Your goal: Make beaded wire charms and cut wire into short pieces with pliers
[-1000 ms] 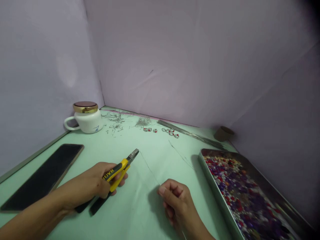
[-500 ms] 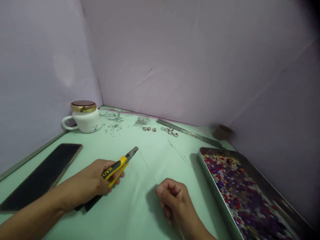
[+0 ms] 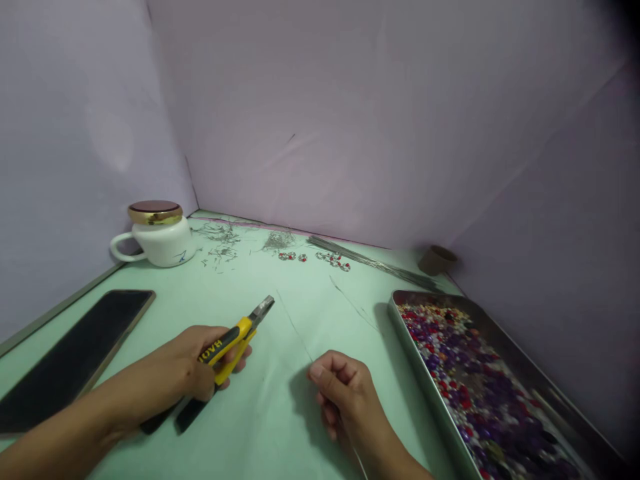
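Note:
My left hand (image 3: 193, 363) is wrapped round the yellow and black handles of the pliers (image 3: 230, 343), whose metal jaws point up and to the right. Between thumb and forefinger, my right hand (image 3: 345, 393) pinches a thin wire (image 3: 295, 327). One end of the wire rises up-left from the fingertips, close to the plier jaws but apart from them; the other end runs down below the palm.
A black phone (image 3: 75, 357) lies at left, with a lidded white mug (image 3: 165, 243) behind. Wire scraps (image 3: 220, 240), red-beaded pieces (image 3: 335, 259) and a wire bundle (image 3: 370, 260) lie at the back. At right are a brown cup (image 3: 437, 261) and a bead tray (image 3: 425, 373).
The plier handles have spread wider, and the wire's upper end now stands clear of the jaws. The whole view has shifted slightly, so the still objects appear further left.

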Demonstrator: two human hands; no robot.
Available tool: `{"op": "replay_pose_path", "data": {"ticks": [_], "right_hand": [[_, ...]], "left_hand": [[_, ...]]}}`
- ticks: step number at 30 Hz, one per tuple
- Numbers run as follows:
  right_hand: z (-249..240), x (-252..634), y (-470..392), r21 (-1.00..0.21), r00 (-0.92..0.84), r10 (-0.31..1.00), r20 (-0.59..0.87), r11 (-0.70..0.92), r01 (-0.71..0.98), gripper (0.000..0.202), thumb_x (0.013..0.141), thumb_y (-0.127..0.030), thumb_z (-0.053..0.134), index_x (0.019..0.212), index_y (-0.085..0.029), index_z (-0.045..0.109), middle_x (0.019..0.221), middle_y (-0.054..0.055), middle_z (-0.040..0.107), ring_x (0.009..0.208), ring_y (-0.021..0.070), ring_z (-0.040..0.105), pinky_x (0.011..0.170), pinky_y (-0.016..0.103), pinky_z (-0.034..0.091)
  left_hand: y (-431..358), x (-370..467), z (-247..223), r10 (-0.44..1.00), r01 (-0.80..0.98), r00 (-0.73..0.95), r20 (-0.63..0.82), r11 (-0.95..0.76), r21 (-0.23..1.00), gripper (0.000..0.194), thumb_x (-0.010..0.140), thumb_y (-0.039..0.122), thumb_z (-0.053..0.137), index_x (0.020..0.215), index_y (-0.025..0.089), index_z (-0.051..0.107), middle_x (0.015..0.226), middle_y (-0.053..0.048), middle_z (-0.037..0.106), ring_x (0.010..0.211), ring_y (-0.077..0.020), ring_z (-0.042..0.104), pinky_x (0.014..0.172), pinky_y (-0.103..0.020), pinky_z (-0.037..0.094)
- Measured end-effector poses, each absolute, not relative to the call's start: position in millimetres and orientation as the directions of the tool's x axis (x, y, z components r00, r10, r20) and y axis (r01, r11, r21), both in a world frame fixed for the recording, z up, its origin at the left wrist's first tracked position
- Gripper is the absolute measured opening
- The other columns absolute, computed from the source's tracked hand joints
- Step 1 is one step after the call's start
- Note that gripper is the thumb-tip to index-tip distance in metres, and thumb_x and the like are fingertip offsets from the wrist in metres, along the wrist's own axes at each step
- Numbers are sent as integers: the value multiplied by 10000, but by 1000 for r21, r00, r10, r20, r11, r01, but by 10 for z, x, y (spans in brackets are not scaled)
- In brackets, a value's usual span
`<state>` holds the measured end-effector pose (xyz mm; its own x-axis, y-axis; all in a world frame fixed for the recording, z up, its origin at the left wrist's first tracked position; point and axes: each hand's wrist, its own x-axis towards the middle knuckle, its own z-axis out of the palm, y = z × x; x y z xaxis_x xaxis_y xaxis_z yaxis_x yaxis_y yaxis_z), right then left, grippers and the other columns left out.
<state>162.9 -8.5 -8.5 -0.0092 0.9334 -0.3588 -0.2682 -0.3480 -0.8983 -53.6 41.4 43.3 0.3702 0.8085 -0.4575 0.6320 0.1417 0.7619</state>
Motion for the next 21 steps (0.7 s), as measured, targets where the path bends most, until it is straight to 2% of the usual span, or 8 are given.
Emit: {"op": "replay_pose_path", "data": {"ticks": [4, 10, 16, 21], "right_hand": [[-77, 1635, -73, -878, -34, 923, -382, -375, -297, 335, 571, -426, 717, 567, -146, 533, 389, -71, 457, 249, 13, 293, 212, 121, 233], [-78, 1632, -76, -889, -46, 924, -380, -378, -260, 353, 580, -447, 710, 572, -141, 534, 385, -66, 469, 247, 13, 303, 208, 114, 244], [-81, 1634, -86, -898, -57, 927, -370, -373, -235, 376, 583, -473, 700, 577, -142, 520, 392, -71, 460, 249, 7, 291, 213, 112, 241], [-84, 1640, -86, -903, -69, 928, -367, -373, -213, 378, 593, -480, 687, 578, -149, 506, 391, -74, 452, 253, 10, 289, 213, 113, 233]], "left_hand": [[336, -505, 474, 764, 559, 444, -468, 172, 811, 279, 494, 125, 433, 757, 192, 501, 770, -12, 529, 739, -203, 499, 591, -275, 379], [294, -454, 459, 749, 570, 452, -484, 175, 803, 249, 551, 89, 438, 767, 198, 497, 662, 35, 450, 601, -136, 411, 499, -239, 296], [306, -470, 439, 773, 563, 456, -442, 135, 816, 254, 516, 64, 431, 726, 182, 509, 692, 25, 525, 659, -155, 472, 557, -251, 356], [321, -469, 469, 762, 577, 446, -470, 157, 802, 289, 519, 85, 439, 779, 183, 518, 708, 19, 514, 657, -157, 473, 526, -246, 344]]}}
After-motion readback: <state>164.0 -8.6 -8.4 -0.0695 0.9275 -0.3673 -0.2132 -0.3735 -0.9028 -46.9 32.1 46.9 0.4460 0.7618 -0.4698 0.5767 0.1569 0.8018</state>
